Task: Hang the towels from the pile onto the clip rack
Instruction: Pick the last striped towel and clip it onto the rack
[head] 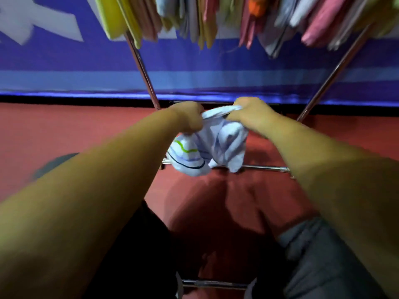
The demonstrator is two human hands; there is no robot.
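**White towel (207,145) held up under rack (142,70)**

Chrome bar (213,284) lies nearest, low in frame, crossing btwn the person's legs: black cloth (133,244) on L, grey cloth (323,255) on R. Red floor (216,201) spreads under everything, w/ arm shadows on it and a grey patch (54,165) at far L.

Both bare forearms reach fwd and meet mid-frame. L hand (187,117) has fingers curled tight round the towel's upper L part. R hand (250,114) is likewise curled, gripping the top edge, which stretches as a short band btwn the two fists.

Towel is white w/ thin stripes (green, blue, dark). It hangs bunched below the hands, in the air, well below the hung ones. Its lower end overlaps a 2nd bar (263,168) in the view; can't tell if they touch.

Beyond the hands, the rack's two slanted poles (336,70) spread apart toward the top corners. Behind them a blue banner (194,61) w/ a paler band and white shapes meets the floor at a dark strip.

Topmost, hung towels (194,16) crowd the rack in a row: yellow, pink, pale blue, white, one orange bit. All are blurred, and the clips are too smeared to make out.
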